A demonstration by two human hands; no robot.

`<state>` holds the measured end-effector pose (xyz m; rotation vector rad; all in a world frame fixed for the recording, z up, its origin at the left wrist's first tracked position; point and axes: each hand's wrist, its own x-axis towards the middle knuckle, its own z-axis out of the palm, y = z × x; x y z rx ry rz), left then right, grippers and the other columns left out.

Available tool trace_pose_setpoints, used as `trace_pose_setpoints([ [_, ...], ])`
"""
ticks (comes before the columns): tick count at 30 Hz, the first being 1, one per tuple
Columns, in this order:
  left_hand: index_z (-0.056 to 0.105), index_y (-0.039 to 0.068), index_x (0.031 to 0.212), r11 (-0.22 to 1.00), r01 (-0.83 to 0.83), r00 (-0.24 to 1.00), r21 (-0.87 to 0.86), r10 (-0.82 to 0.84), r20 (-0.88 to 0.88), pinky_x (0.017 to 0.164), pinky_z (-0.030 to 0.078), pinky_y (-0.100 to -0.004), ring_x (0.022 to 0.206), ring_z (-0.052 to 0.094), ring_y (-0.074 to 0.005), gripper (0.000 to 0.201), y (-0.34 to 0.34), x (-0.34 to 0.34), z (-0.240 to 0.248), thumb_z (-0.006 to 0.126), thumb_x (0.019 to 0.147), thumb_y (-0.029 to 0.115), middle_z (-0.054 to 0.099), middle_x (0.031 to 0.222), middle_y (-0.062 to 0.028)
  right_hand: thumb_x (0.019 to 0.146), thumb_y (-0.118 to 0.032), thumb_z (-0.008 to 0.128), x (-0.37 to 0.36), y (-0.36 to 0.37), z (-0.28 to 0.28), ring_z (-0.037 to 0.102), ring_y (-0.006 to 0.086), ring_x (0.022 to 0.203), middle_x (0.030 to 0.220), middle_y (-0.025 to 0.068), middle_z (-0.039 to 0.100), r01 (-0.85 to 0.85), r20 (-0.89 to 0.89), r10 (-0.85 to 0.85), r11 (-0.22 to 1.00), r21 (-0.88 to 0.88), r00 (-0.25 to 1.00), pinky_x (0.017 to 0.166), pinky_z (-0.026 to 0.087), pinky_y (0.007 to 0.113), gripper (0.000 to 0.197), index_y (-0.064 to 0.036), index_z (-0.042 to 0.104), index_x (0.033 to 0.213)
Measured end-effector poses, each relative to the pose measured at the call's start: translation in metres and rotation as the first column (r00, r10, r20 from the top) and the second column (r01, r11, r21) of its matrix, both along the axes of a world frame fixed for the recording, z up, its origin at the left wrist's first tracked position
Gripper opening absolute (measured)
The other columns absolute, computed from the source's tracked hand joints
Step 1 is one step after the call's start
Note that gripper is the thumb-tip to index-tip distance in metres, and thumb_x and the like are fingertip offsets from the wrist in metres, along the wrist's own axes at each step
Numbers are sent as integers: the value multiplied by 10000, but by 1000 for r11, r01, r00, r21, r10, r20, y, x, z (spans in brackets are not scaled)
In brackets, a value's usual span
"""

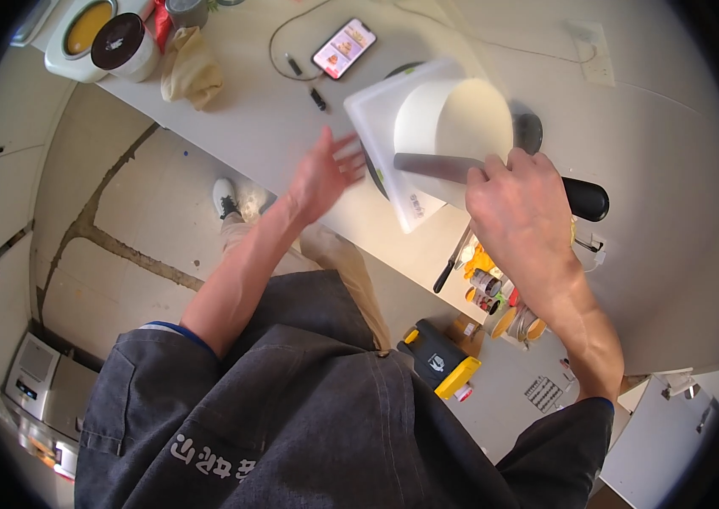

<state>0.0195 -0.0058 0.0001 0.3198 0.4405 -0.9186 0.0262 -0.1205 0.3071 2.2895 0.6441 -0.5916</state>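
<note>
A tall, smooth white cream-covered cake (pixel 440 127) stands on a white square board (pixel 376 119), above a round dark-rimmed turntable (pixel 374 176). My right hand (pixel 519 199) grips an icing spatula with a black handle (pixel 586 200). Its long flat blade (pixel 436 166) points left across the near side of the cake; whether it touches the cream I cannot tell. At the left edge of the board is my left hand (pixel 326 174), slightly blurred, its fingers spread and holding nothing.
A lit phone (pixel 344 49) with a cable lies behind the board. Toward the back left are a dark-topped tub (pixel 125 47), a beige cloth (pixel 192 68) and a white appliance (pixel 75 64). A knife (pixel 446 270) and several small jars (pixel 484 282) sit right of the counter's front edge.
</note>
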Motion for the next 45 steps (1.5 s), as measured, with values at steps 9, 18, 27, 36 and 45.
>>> trace_pose_setpoints([
  [9, 370, -35, 1515, 991, -134, 985, 18, 136, -111, 1179, 366, -467, 1366, 503, -323, 745, 2, 7, 20, 248, 1095, 569, 487, 1476, -283, 709, -89, 713, 2, 0, -1, 658, 198, 737, 655, 50, 625, -54, 41, 53, 998, 22, 998, 649, 479, 349, 72, -118, 723, 643],
  [18, 393, 52, 1542, 995, -97, 995, -36, 97, 4, 1182, 361, -457, 1333, 514, -301, 723, 7, 26, 7, 273, 1083, 598, 534, 1453, -180, 713, -92, 706, 5, -3, 2, 667, 207, 772, 675, 59, 647, -30, 29, 28, 997, 69, 999, 677, 489, 355, 62, -119, 730, 663],
  [27, 369, 14, 1549, 986, 162, 987, 26, -162, 4, 1177, 353, -481, 1359, 492, -320, 778, 7, 29, 37, 334, 1064, 621, 514, 1477, -204, 721, -107, 698, -32, -38, 19, 688, 271, 710, 654, 101, 677, 229, -181, -190, 946, 227, 965, 658, 508, 380, 69, -115, 741, 668],
  [36, 352, 30, 1527, 961, 88, 958, 261, -153, 242, 1170, 358, -480, 1366, 514, -346, 735, 11, 59, 14, 295, 1078, 609, 521, 1480, -220, 1038, -196, 603, -199, -246, -4, 538, 87, 567, 714, 13, 635, -67, -583, -812, -584, 809, 41, 511, 438, 256, 277, -43, 701, 1247],
  [45, 436, 59, 1467, 919, 213, 960, 331, -260, 104, 1121, 436, -565, 1242, 581, -404, 731, -4, 16, 6, 435, 1025, 641, 567, 1383, -240, 943, -162, 670, -345, -442, -181, 640, 287, 704, 839, 219, 702, 229, 191, -888, 101, 968, -418, 701, 501, 427, 451, -92, 628, 1387],
])
